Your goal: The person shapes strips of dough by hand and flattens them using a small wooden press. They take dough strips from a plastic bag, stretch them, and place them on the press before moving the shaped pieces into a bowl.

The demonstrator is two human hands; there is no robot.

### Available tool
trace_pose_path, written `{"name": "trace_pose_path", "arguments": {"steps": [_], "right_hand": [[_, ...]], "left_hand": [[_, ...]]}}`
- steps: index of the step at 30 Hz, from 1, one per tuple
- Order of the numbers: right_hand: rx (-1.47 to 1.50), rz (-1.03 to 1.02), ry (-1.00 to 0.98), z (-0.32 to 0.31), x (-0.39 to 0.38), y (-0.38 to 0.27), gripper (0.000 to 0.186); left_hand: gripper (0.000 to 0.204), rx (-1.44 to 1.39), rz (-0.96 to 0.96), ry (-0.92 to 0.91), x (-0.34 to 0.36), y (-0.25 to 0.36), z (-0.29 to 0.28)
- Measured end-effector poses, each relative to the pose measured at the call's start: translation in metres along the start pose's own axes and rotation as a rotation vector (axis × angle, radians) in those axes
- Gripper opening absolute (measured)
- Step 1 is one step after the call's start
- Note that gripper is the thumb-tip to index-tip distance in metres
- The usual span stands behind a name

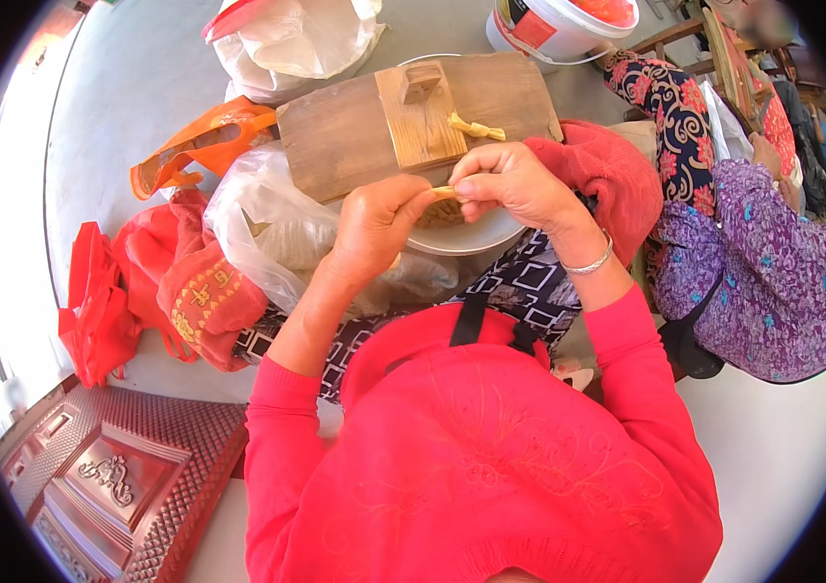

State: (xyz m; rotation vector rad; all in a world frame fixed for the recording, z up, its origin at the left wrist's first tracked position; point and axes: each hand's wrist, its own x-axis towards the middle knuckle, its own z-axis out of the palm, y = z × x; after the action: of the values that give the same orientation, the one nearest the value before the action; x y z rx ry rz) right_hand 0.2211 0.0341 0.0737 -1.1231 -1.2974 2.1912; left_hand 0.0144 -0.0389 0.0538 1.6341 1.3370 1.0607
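My left hand (pixel 381 222) and my right hand (pixel 510 182) meet over the near edge of a wooden board (pixel 335 136). Both are closed in a pinch on the two ends of a short, pale yellow strip (pixel 444 192); its kind I cannot make out. A knotted yellow strip (pixel 477 127) lies on the board, just beyond my right hand. Beside it, a lighter wooden plate with an upright block (pixel 420 95) is set across the board. Below my hands, partly hidden by them, a white basin (pixel 476 245) holds brownish pieces.
A clear plastic bag (pixel 272 219) and an orange bag (pixel 204 151) lie left of the board, with red bags (pixel 102 306) farther left. Red cloth (pixel 607 180) drapes at the right. A white bucket (pixel 539 34) stands far right, near a person in patterned purple clothing (pixel 767 272).
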Motion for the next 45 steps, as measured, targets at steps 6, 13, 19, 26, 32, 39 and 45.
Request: {"name": "trace_pose_path", "arguments": {"steps": [6, 13, 19, 26, 32, 39, 45], "right_hand": [[-0.151, -0.283, 0.149, -0.007, 0.017, 0.003, 0.007], [-0.485, -0.488, 0.410, -0.007, 0.040, 0.006, 0.005], [-0.878, -0.560, 0.439, -0.006, 0.051, 0.016, 0.008], [-1.261, -0.858, 0.597, 0.014, 0.026, 0.017, 0.011], [-1.072, -0.776, 0.586, 0.042, 0.018, 0.030, 0.020], [-0.986, -0.424, 0.189, 0.029, -0.030, 0.023, 0.020], [-0.122, -0.634, -0.461, 0.098, -0.107, -0.060, 0.013]], "left_hand": [[0.016, -0.252, -0.274, -0.023, 0.017, -0.017, -0.005], [0.015, -0.535, -0.455, 0.021, 0.043, -0.042, -0.016], [0.013, -0.169, -0.343, 0.115, 0.054, -0.080, -0.002], [0.016, -0.024, -0.324, 0.169, 0.031, -0.056, -0.005], [0.015, -1.057, -0.713, 0.018, -0.002, 0.015, 0.023], [0.017, 0.056, -0.101, -0.048, -0.022, 0.044, -0.019], [0.019, 0.063, 0.526, 0.170, -0.042, 0.148, -0.019]]}}
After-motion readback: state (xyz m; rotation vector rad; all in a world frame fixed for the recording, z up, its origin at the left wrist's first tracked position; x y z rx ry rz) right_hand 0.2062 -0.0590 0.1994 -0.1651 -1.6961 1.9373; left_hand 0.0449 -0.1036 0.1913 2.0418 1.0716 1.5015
